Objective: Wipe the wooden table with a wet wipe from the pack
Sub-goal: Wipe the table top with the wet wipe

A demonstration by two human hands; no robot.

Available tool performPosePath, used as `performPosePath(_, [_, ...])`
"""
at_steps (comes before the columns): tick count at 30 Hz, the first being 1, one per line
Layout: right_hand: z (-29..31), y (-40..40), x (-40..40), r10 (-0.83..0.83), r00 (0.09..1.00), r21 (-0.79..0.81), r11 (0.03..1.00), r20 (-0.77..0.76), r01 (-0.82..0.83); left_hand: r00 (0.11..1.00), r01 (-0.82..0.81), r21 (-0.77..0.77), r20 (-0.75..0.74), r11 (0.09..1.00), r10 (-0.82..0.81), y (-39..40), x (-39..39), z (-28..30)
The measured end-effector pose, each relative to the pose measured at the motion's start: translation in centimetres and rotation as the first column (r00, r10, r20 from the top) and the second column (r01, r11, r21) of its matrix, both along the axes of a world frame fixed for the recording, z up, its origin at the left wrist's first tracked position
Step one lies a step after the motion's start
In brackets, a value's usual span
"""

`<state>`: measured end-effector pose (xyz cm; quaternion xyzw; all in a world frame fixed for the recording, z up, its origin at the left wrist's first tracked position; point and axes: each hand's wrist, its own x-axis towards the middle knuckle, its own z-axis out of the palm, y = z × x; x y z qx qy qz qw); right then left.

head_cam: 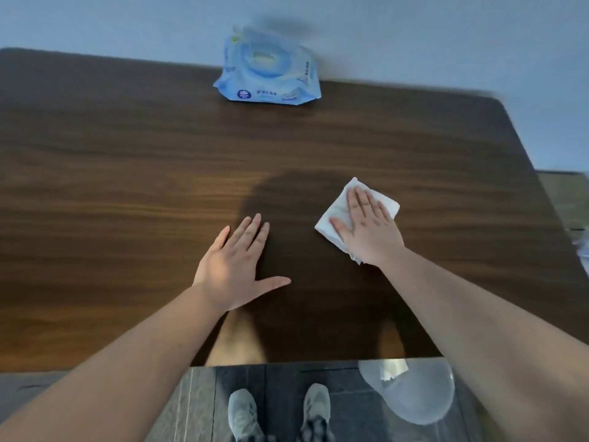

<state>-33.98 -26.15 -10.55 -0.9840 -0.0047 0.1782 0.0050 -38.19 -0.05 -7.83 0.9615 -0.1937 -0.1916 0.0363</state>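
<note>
On the dark brown wood-grain table point(127, 161), whose left side is cut off by the frame, the bare left hand point(234, 267) lies flat near the middle toward the near edge, fingers spread and its grip wide open on nothing. At the far edge the soft light-blue plastic pack of wet wipes point(267, 74) sits blurred, its print unreadable. Right of centre the right hand point(369, 224) presses flat, fingers extended, on the white crumpled wet wipe point(338, 208), hiding much of it.
</note>
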Motion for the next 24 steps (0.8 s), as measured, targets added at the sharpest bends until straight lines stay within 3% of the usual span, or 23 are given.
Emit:
performPosePath(7, [0.4, -15.4, -3.5, -0.332, 0.941, -0.027, 0.942, 0.059, 0.334, 0.976, 0.218, 0.022, -0.017, 0.976, -0.218, -10.7, 1.6, 0.3])
performPosePath(14, [0.3, -24.4, -7.3, -0.52, 0.851, 0.0, 0.853, 0.076, 0.522, 0.935, 0.354, 0.028, -0.008, 0.935, -0.354, -18.9, 1.7, -0.1])
performPosePath(19, [0.4, -28.2, -9.6, -0.565, 0.822, -0.009, 0.824, 0.071, 0.567, 0.939, 0.343, 0.108, -0.065, 0.933, -0.337, -21.5, 1.1, -0.7])
performPosePath(24, [0.6, -28.5, -9.8, -0.556, 0.829, -0.024, 0.829, 0.054, 0.558, 0.946, 0.313, 0.091, -0.117, 0.945, -0.302, -21.5, 1.2, -0.6])
